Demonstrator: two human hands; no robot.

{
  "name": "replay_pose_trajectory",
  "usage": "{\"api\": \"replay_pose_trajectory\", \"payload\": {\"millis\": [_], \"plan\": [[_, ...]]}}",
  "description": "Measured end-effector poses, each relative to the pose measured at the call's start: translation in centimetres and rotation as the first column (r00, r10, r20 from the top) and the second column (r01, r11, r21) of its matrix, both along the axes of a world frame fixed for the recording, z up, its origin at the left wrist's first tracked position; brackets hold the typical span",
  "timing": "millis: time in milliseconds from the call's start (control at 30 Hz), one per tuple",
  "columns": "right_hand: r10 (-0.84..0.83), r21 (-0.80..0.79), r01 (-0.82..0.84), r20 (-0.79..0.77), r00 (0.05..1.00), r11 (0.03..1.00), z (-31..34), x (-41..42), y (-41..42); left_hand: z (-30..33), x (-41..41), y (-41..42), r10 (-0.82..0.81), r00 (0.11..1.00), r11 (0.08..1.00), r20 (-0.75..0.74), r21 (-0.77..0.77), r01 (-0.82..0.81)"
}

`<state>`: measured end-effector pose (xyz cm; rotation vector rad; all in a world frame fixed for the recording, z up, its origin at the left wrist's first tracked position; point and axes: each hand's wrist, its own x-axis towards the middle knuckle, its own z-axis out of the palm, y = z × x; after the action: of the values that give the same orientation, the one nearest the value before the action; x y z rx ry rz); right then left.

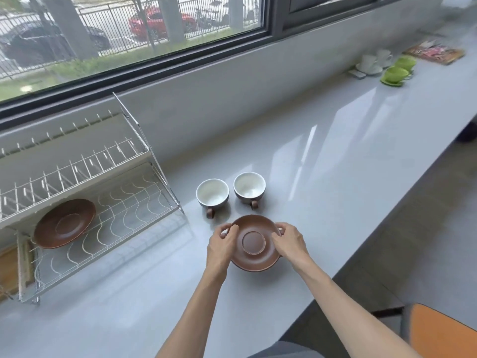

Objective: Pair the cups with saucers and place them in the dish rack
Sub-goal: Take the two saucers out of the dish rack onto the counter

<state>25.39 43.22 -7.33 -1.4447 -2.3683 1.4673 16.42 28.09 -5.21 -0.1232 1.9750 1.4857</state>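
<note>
Brown glazed ceramic fills the middle of the view: a saucer [254, 242] sits at the near centre of the grey counter [335, 156], gripped from both sides. The left hand [220, 248] curls its fingers round the rim at nine o'clock, thumb and forefinger pinched on the edge. The right hand [290, 244] does the same at three o'clock, fingers bent over the rim. Whether the saucer rests on the counter or is lifted just off it cannot be told.

Just beyond the saucer, at twelve o'clock, two cups stand upright side by side, apart from each other. The left cup [212, 194] and the right cup [249, 187] are both grey outside and white inside, each with a brown handle turned toward the person.

At nine o'clock from the saucer stands a two-tier wire dish rack [144, 202]. A second brown saucer [64, 223] leans tilted in its lower tier, toward the left end.

Far off at two o'clock, near the wall, are two white cups on saucers [371, 63] and, just beside them, two green cups on saucers [397, 72].
</note>
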Motion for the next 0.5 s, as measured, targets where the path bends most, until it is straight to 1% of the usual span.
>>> {"api": "replay_pose_trajectory", "payload": {"millis": [133,500], "plan": [[-0.014,-0.009,0.014,0.027,1.000,1.000,-0.9,0.5,1.6,-0.8,0.3,1.6,-0.041,0.999,0.999,0.017,0.000,0.041],[-0.020,-0.019,0.021,0.074,0.997,1.000,-2.1,-0.2,3.5,-2.4,-0.3,3.6,-0.067,0.997,0.998,0.034,0.008,0.066]]}}
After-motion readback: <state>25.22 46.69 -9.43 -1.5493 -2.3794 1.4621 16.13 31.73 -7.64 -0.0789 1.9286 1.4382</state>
